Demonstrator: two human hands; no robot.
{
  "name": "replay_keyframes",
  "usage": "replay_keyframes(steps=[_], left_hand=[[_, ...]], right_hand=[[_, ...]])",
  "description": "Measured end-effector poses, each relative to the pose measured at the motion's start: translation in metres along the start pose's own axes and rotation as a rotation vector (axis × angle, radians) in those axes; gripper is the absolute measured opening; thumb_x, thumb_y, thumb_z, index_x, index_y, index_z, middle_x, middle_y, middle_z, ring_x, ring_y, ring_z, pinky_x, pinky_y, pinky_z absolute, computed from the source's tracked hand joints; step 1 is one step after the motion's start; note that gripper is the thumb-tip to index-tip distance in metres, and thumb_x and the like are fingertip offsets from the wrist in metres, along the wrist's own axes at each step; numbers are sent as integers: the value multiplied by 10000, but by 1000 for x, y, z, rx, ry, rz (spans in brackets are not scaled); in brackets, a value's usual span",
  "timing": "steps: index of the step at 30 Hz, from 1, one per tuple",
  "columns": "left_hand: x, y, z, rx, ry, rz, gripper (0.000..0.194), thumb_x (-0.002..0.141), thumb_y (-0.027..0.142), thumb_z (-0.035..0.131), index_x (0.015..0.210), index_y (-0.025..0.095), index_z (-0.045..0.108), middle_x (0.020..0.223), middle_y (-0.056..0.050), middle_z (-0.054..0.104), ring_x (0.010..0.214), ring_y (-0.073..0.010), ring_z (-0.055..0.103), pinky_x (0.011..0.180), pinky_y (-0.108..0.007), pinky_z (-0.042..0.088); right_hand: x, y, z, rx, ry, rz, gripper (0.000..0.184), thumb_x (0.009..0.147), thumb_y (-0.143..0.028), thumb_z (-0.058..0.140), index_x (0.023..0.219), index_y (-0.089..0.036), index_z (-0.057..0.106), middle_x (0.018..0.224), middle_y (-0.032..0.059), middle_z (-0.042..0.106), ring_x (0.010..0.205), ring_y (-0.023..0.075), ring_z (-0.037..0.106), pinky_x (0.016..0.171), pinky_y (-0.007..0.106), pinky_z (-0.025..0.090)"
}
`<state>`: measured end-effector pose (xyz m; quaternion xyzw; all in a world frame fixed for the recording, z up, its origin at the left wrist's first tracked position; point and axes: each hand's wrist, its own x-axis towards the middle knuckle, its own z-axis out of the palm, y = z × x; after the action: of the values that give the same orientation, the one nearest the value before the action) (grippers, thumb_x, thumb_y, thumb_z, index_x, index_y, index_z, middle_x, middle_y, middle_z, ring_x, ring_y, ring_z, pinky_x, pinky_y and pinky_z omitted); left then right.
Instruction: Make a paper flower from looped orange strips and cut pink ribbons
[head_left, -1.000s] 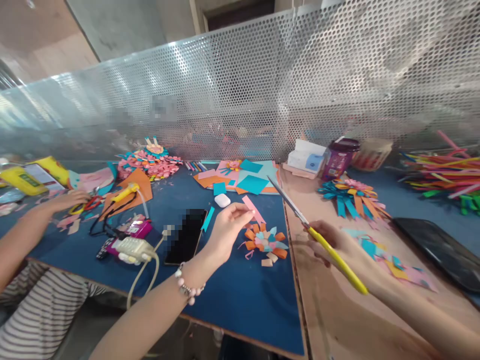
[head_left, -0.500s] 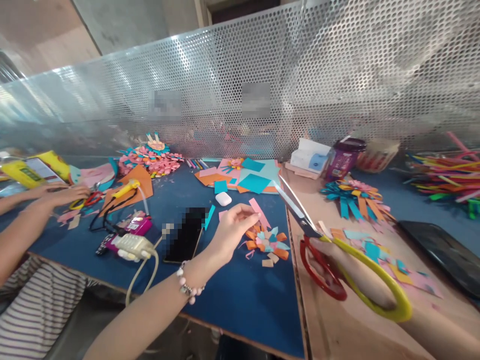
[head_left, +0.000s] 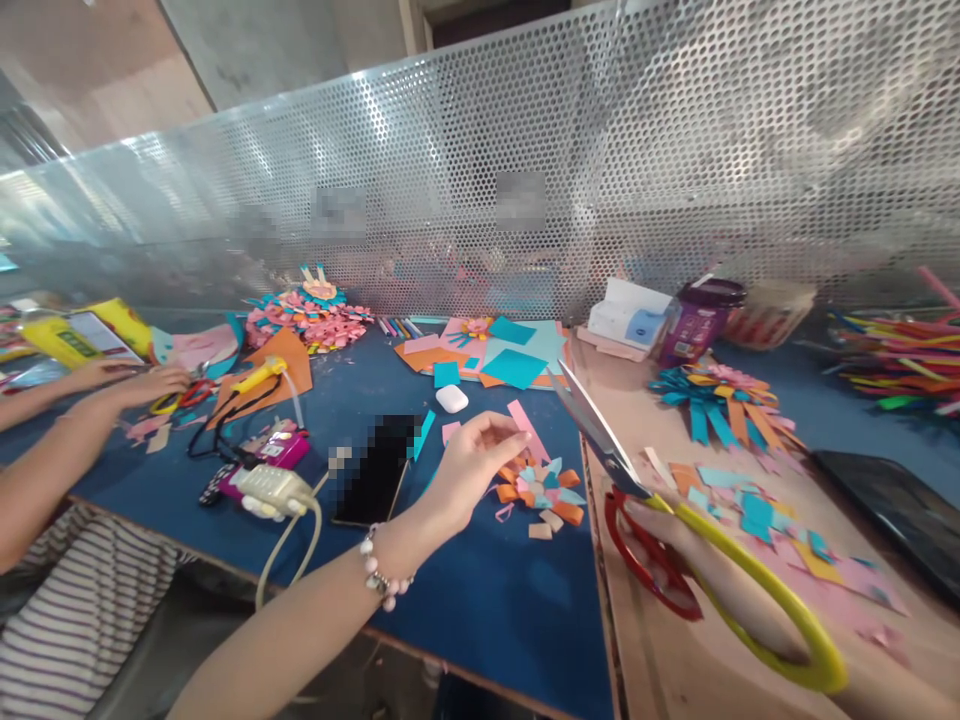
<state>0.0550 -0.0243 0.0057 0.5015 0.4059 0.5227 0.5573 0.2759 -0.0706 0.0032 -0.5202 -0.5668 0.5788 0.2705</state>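
My left hand point(head_left: 476, 465), with a beaded bracelet at the wrist, is closed in a pinch on a pink paper strip point(head_left: 527, 428). Just below and right of that strip lies an orange, pink and light-blue paper flower point(head_left: 541, 484), beside small beige paper pieces point(head_left: 546, 524). My right hand point(head_left: 724, 575) has its fingers in the handles of a pair of scissors point(head_left: 616, 462) with one red and one yellow loop. The slightly parted blades point up and left, away from the strip.
Near my left arm lie a phone point(head_left: 379, 470), a white earbud case point(head_left: 451, 399) and a power strip point(head_left: 274, 490) with cables. Coloured paper sheets point(head_left: 517, 345) lie ahead. Paper scraps point(head_left: 757, 512) and a purple cup point(head_left: 701, 315) are rightward. A co-worker's hands point(head_left: 150, 385) are at left.
My right hand has turned the scissors so both handle loops show, and the blades have parted. My left hand keeps the pink strip nearly in place. A co-worker's second hand has come into view.
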Motion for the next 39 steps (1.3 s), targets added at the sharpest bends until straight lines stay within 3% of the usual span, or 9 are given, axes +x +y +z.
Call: replay_keyframes(steps=[8,15,23,26,30,34,39], left_hand=[[1,-2,2,29,26,-4,186,726,304,714,807,161,627,783,-44,658,721,-140,614,680,-259,469],[-1,-11,5,56,0,6,160,744,314,695,773,177,617,725,-30,661,692,-145,615,641,-253,459],[0,-28,13,26,0,50,135,781,284,661,800,176,582,739,-6,626,676,-127,600,637,-239,454],[-1,-27,12,13,-9,56,126,793,276,643,821,182,565,754,-10,629,694,-137,608,635,-244,465],[-3,-28,12,15,-34,30,123,788,258,643,798,177,550,763,-14,618,702,-137,603,626,-241,472],[-6,-30,12,26,-56,29,106,795,244,632,800,171,556,760,-8,602,728,-135,605,659,-236,470],[-8,-27,10,62,-60,64,121,796,261,637,813,168,563,779,-8,598,711,-132,598,645,-234,462]], right_hand=[[12,9,-6,65,-17,9,495,721,-711,483,584,-235,488,418,35,520,298,163,449,280,302,350],[7,10,-3,78,26,2,529,771,-711,387,547,-238,462,413,37,495,321,168,467,316,315,381],[7,11,2,78,72,-9,552,783,-716,385,496,-246,429,399,32,467,283,158,408,283,328,335],[10,14,-3,71,76,-41,550,769,-739,406,549,-244,503,373,31,460,290,169,418,298,340,354],[7,17,-8,45,121,-106,547,840,-701,379,714,-211,590,421,-15,496,347,115,442,405,282,440],[5,15,-7,-9,177,-168,526,820,-699,412,562,-250,504,336,0,426,328,152,443,404,304,454],[5,18,-3,-101,259,-205,557,860,-644,396,466,-250,373,309,-14,383,324,115,417,437,252,461]])
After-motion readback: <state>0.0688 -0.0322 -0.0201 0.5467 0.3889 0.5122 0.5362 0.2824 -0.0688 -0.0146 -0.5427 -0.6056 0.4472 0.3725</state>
